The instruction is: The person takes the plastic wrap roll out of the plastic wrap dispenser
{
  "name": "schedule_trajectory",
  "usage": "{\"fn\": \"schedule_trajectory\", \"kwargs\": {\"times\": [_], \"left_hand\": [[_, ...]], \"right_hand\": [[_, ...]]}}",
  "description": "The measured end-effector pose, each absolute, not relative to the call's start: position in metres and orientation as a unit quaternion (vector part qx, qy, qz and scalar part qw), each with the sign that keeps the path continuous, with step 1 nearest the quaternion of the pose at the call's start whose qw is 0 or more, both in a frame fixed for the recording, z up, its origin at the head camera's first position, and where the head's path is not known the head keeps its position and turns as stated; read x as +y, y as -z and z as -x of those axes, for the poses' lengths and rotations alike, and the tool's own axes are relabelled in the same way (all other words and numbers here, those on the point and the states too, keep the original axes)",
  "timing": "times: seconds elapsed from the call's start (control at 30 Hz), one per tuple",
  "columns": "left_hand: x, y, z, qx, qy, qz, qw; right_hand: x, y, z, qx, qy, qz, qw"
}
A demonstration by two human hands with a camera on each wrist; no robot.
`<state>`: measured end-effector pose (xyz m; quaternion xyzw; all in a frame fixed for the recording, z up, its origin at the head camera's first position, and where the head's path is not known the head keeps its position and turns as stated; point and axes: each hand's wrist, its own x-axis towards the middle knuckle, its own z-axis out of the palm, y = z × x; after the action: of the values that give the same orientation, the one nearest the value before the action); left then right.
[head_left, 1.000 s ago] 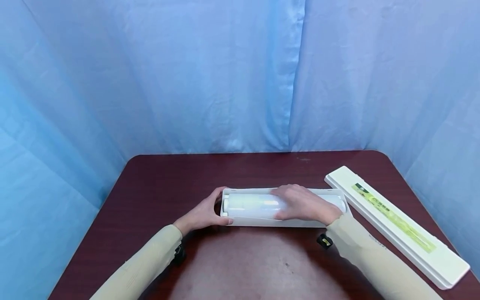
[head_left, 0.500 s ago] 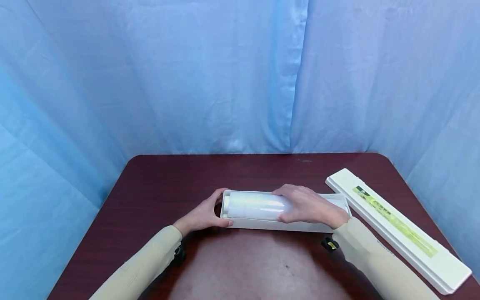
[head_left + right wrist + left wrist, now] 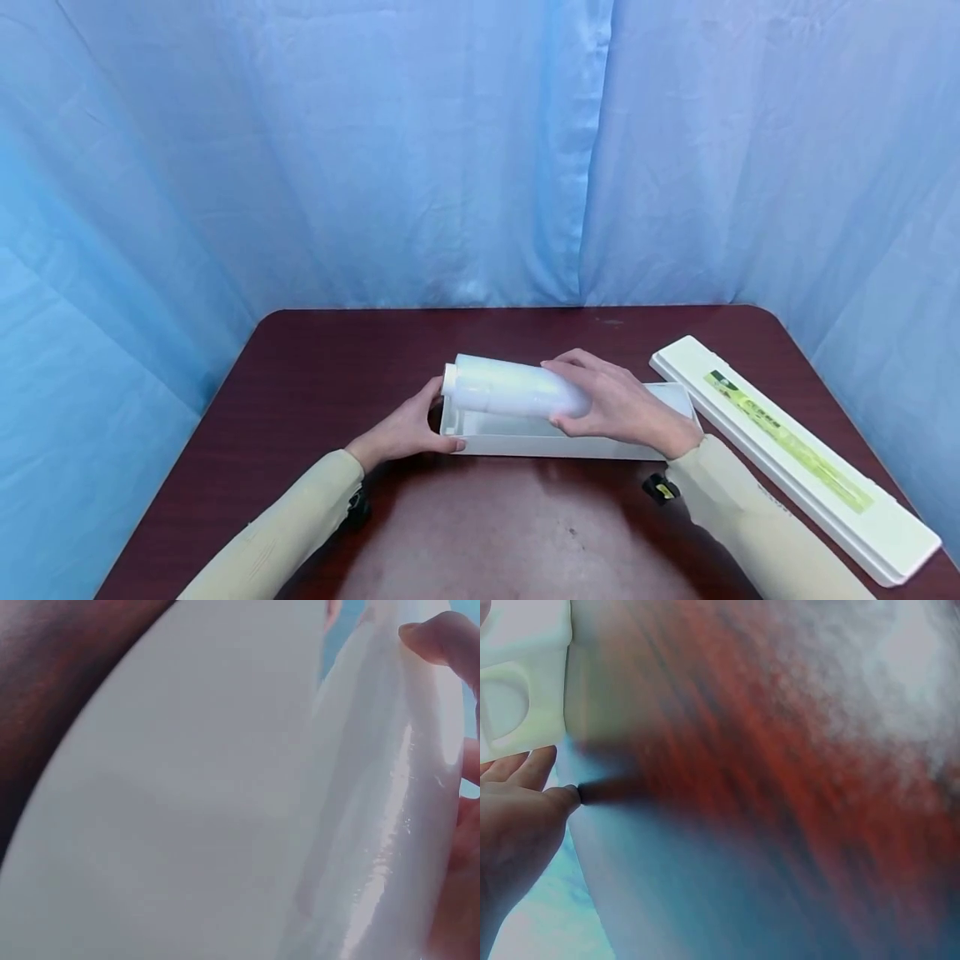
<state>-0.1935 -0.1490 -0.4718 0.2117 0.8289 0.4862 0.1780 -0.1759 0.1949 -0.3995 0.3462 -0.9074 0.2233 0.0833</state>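
My right hand [image 3: 618,404] grips a roll of plastic wrap [image 3: 506,387], thumb on the near side and fingers over the far side. The roll is tilted, its left end with the core showing raised above a long white box [image 3: 555,446], its right end hidden behind the hand. In the right wrist view the shiny film roll [image 3: 390,810] stands beside the box's wall [image 3: 180,787]. My left hand [image 3: 405,425] holds the left end of the box, thumb at the front wall. The left wrist view shows that hand [image 3: 517,825] at the box's end [image 3: 525,645].
A long white lid [image 3: 795,458] with a green label lies slantwise on the right of the dark red table [image 3: 337,358], its far end near the box's right end. Blue curtains [image 3: 420,167] hang behind and at both sides.
The roll, lying in the box a second ago, has been lifted by my right hand, left end highest, so the box's inside shows. The left hand stays at the box's end.
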Motion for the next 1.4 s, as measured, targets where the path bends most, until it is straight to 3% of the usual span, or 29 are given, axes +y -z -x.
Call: {"fn": "schedule_trajectory", "kwargs": {"times": [0.73, 1.4], "left_hand": [[-0.156, 0.469, 0.191, 0.849, -0.453, -0.22, 0.161], [-0.17, 0.469, 0.19, 0.846, -0.46, -0.206, 0.174]], "right_hand": [[0.221, 0.365, 0.157, -0.897, -0.253, -0.292, 0.216], [0.258, 0.361, 0.132, -0.931, -0.277, -0.15, 0.183]]}}
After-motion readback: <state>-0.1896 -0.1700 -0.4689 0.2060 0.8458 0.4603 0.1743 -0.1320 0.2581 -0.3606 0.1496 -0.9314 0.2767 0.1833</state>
